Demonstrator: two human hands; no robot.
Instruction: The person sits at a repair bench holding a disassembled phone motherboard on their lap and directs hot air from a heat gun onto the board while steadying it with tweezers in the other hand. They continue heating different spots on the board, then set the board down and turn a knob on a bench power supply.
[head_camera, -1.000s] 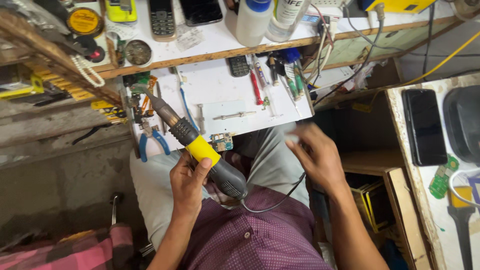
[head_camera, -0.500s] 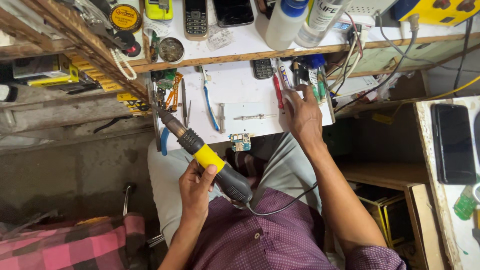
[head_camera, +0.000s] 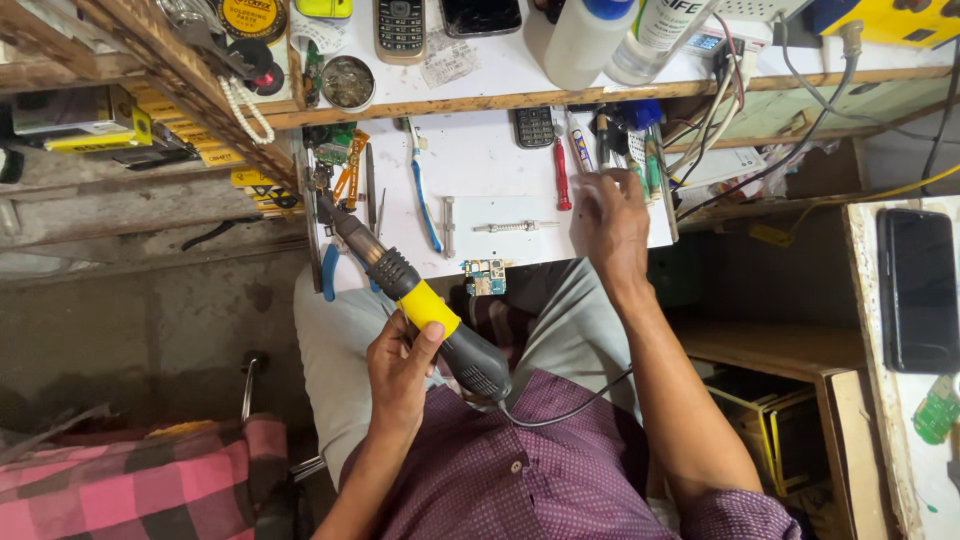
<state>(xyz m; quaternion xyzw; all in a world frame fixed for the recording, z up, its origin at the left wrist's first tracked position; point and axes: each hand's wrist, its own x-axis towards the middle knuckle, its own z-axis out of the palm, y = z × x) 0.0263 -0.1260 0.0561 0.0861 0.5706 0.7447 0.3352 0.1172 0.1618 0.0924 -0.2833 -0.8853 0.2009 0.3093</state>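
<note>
My left hand (head_camera: 400, 372) grips a hot-air wand (head_camera: 420, 300) with a black body and a yellow band, its metal nozzle pointing up-left over the white work board (head_camera: 500, 190). Its cord runs down across my shirt. My right hand (head_camera: 612, 222) reaches over the board's right side, fingers down by a row of small tools (head_camera: 620, 150); whether it holds one I cannot tell. A small blue-green circuit board (head_camera: 486, 276) lies at the work board's near edge, between my hands. A red screwdriver (head_camera: 561, 175) lies just left of my right hand.
Tweezers (head_camera: 448, 226), a blue toothbrush (head_camera: 424, 200) and blue-handled pliers (head_camera: 330, 272) lie on the work board. A shelf above holds phones (head_camera: 401, 27), bottles (head_camera: 578, 40) and a round tin (head_camera: 348, 82). A dark phone (head_camera: 916, 290) lies on a side table at right.
My right hand rose from my lap to the tools at the board's right side. My left hand kept hold of the wand, which shifted a little.
</note>
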